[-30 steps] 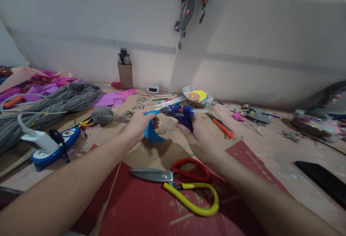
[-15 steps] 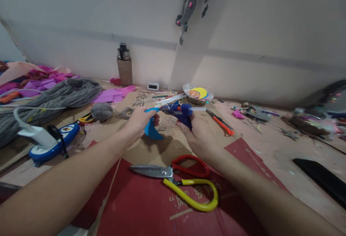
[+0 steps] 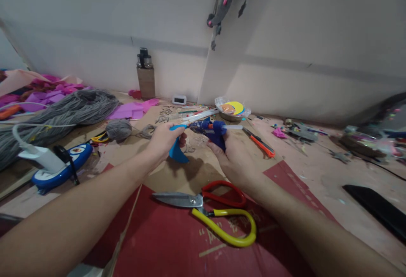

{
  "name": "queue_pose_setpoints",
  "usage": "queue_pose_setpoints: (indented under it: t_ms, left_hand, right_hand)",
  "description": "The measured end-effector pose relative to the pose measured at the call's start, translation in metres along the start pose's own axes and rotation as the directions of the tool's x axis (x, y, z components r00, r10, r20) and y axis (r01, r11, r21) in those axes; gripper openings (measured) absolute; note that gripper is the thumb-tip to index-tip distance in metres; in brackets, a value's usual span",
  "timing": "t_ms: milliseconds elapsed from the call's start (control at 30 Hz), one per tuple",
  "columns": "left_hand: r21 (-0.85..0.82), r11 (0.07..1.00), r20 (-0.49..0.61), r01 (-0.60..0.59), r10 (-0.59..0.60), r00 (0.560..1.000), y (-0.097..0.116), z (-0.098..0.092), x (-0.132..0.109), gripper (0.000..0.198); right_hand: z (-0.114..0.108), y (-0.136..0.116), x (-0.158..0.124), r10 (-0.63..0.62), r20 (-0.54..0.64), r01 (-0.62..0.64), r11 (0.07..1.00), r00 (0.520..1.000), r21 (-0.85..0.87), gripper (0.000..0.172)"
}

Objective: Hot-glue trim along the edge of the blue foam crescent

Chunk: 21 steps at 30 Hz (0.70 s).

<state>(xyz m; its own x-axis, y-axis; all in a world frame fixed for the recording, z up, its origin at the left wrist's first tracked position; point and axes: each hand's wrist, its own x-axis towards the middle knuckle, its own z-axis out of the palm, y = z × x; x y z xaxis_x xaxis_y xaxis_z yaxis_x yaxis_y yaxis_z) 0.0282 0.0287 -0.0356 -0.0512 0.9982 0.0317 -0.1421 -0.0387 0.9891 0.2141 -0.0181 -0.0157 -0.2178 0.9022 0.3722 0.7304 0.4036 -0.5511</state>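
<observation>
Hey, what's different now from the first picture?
The view dipped slightly, so the hanging grey decoration sits higher and is cut off more. Nothing was grabbed or let go: the left hand still holds the blue piece, the right hand the glue gun. The scissors stayed put.

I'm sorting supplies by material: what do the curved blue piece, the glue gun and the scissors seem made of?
Curved blue piece: perhaps felt or thin foam; it looks matte and evenly coloured.
Glue gun: probably hard plastic, given its smooth, moulded-looking blue body.
Scissors: grey metal blades, by their dull sheen; smooth, brightly coloured handles, likely plastic-coated.
</observation>
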Motion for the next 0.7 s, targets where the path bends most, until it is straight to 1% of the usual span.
queue_pose_setpoints:
  t_ms: [167,367,467,700]
  left_hand:
    - [0.011,1.000,0.016,-0.009,0.009,1.000,-0.0052,-0.0035,0.0045,0.016]
    - [-0.004,1.000,-0.013,0.007,-0.007,1.000,-0.0014,-0.0021,0.0044,0.016]
    - [-0.021,1.000,-0.006,0.014,-0.014,1.000,-0.0012,-0.0015,0.0052,0.018]
    - [0.021,1.000,0.014,-0.006,0.006,1.000,-0.0028,-0.0023,0.0056,0.015]
  right_hand:
    - [-0.0013,-0.0011,0.0001,0.019,-0.002,-0.019,0.999,1.000,-0.035,0.035]
    - [-0.0008,0.0005,-0.0004,-0.003,-0.004,0.003,1.000,1.000,-0.026,0.035]
    - [-0.0009,0.0010,-0.0007,-0.014,-0.013,0.013,1.000,1.000,-0.017,0.034]
    - [-0.0018,0.0010,-0.0001,-0.002,-0.009,0.002,1.000,1.000,0.000,0.038]
